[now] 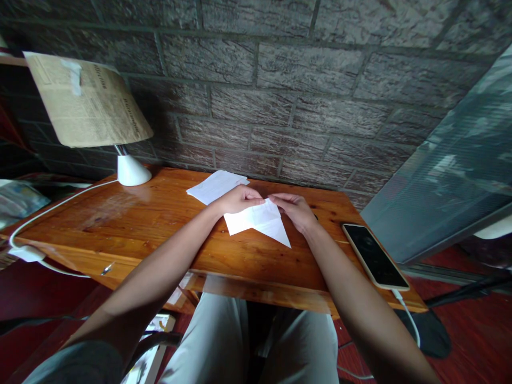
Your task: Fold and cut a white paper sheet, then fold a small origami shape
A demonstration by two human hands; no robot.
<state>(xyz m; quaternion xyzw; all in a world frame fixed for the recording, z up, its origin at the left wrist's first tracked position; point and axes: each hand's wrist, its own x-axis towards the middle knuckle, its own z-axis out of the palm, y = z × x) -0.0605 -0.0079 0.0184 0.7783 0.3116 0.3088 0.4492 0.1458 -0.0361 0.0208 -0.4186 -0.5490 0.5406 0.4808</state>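
A folded white paper [260, 221] with a pointed lower corner lies on the wooden table [132, 218]. My left hand [239, 199] rests on its upper left edge, fingers curled and pinching the paper. My right hand [295, 209] presses on its upper right edge, fingers bent onto the fold. The fingertips of both hands nearly meet at the top of the paper. Behind my left hand lies a second flat white sheet [214, 186].
A dark phone [374, 256] with a white cable lies at the table's right edge. A lamp with a white base [132, 170] and paper shade [86, 101] stands at the back left, its cord [52, 208] trailing left. A brick wall rises behind.
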